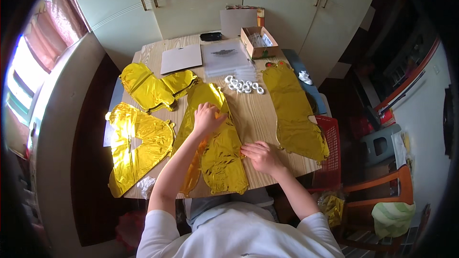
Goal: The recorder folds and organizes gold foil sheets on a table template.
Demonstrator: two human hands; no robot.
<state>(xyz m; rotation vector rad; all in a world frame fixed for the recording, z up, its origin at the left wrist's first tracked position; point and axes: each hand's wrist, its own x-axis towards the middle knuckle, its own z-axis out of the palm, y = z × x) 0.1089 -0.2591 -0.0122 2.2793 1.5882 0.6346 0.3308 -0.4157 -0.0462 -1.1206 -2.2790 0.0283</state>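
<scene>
Across the middle of the table lies a flat, uninflated gold foil balloon [224, 162], wrinkled, its lower end near the table's front edge. My left hand [209, 118] is on its upper part with the fingers curled in against the foil. At the balloon's right edge, my right hand [262, 156] pinches the rim with its fingertips; the thumb is mostly hidden. Two more flat foil balloons lie to the left: a bent one [143, 86] farther off and a shiny one with an opening [138, 138] nearer me. Another long foil balloon [291, 110] lies at the right.
Several white ribbon rolls [244, 85] sit beyond my right hand. Behind them are clear plastic sleeves [224, 57], a grey-white flat sheet [181, 59], a black tray [211, 36] and an open cardboard box [260, 50]. A red basket [330, 143] and wooden chair [377, 181] stand right.
</scene>
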